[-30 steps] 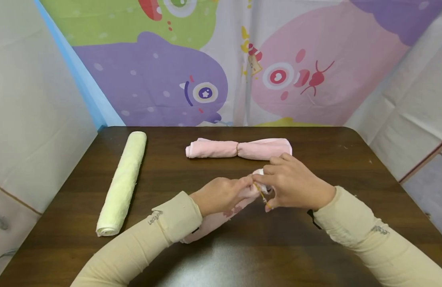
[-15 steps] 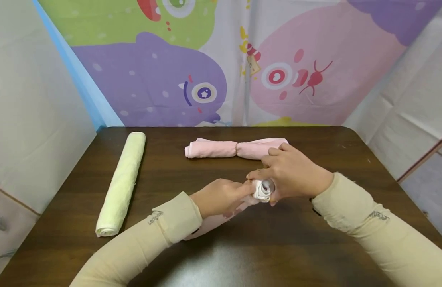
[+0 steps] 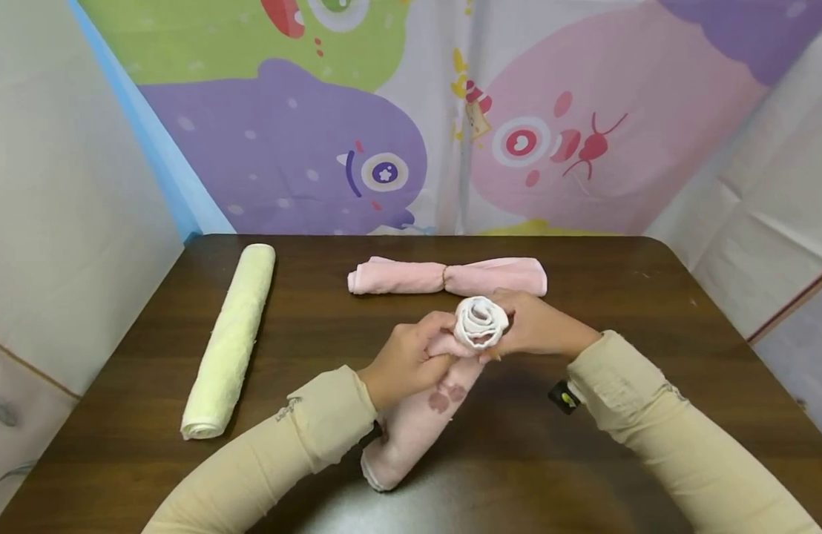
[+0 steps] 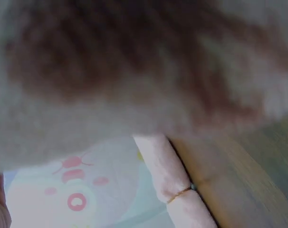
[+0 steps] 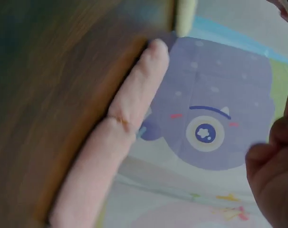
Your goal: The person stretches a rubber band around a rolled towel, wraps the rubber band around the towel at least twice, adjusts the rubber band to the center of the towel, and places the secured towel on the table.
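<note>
A rolled pink towel with a brownish-pink print is held tilted over the table, its white spiral end turned up toward the head camera. My left hand grips the roll just below that end, thumb across the front. On the other side, my right hand holds the same end, its fingers partly hidden behind the roll. No band shows on this towel now. In the left wrist view the blurred towel fills the top. The right wrist view catches curled fingers of my right hand at its edge.
Behind the hands, a second pink towel lies rolled, cinched at its middle by a thin band. A pale yellow rolled towel lies on the left of the dark wooden table. A cartoon-printed curtain hangs behind.
A yellow rubber band stretched between the hands at the towel's end has gone out of sight. The roll's spiral end has turned up toward the camera, and its lower end has come into view.
</note>
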### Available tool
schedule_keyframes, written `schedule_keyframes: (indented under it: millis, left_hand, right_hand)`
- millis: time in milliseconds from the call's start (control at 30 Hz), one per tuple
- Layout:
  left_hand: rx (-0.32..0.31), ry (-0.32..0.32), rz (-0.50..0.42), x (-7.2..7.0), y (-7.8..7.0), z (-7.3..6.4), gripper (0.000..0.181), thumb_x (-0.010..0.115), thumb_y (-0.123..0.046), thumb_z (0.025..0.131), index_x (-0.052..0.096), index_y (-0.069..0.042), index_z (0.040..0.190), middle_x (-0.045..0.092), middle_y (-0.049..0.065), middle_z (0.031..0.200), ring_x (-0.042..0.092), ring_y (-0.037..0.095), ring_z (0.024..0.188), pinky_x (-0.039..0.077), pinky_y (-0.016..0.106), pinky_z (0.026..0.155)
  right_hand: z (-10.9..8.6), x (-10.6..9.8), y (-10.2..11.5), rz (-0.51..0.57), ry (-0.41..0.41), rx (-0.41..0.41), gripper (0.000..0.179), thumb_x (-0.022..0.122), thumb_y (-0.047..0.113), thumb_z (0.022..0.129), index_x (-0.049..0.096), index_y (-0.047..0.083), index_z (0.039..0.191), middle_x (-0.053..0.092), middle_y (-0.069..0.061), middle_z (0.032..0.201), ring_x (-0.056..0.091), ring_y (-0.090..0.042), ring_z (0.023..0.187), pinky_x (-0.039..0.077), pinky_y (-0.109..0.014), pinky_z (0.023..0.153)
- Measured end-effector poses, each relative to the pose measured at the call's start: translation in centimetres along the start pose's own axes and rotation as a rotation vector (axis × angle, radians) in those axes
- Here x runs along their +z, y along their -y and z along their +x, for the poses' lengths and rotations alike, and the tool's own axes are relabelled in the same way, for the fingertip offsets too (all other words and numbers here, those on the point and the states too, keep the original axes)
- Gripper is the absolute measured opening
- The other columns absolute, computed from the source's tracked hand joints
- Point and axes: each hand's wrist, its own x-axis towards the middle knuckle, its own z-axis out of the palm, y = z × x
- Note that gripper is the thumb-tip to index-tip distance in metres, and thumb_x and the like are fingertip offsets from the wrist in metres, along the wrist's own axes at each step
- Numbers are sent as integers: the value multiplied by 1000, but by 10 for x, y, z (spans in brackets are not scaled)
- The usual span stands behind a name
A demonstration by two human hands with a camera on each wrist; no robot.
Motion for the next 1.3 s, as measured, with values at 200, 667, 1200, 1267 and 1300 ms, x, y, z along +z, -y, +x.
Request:
schedule_keyframes:
  millis: [200, 667, 1200, 1267, 1300]
  left_hand:
    - [-201, 23, -65, 3, -3, 4, 30, 67, 3, 76, 54, 0, 102, 68, 14, 89, 61, 19, 70, 50, 24, 65]
    - [-583, -460, -148, 15, 1, 16, 36, 67, 2, 82, 47, 4, 112, 63, 23, 111, 60, 27, 97, 49, 30, 79]
    - [-99, -336, -122, -13, 22, 1, 52, 65, -29, 91, 40, 8, 116, 53, 31, 111, 60, 19, 91, 53, 22, 71]
    - [-16, -248, -36, -23, 24, 0, 43, 73, -20, 86, 49, 7, 109, 55, 29, 114, 60, 27, 96, 54, 25, 72]
    - [26, -205, 13, -26, 25, 0, 37, 76, -15, 83, 53, 5, 103, 57, 28, 113, 60, 31, 98, 54, 28, 75]
  right_hand:
    - [-3, 0, -1, 205, -80, 185, 27, 73, -5, 70, 63, -14, 93, 63, 14, 80, 56, -3, 74, 49, -22, 66]
    - [-12, 45, -14, 352, -72, 291, 76, 75, 22, 83, 35, -13, 137, 58, -24, 118, 57, -18, 102, 49, -28, 86]
    - [-37, 39, -29, 22, -1, 334, 22, 66, 1, 67, 63, 0, 89, 61, -1, 77, 52, -10, 68, 48, -26, 61]
    - [-41, 34, -32, 34, 42, 343, 20, 65, -1, 67, 63, 1, 86, 60, 0, 75, 52, -9, 66, 47, -25, 60]
    - [-42, 33, -32, 40, 59, 344, 19, 65, -1, 67, 63, 1, 86, 60, 0, 74, 51, -9, 66, 47, -25, 59]
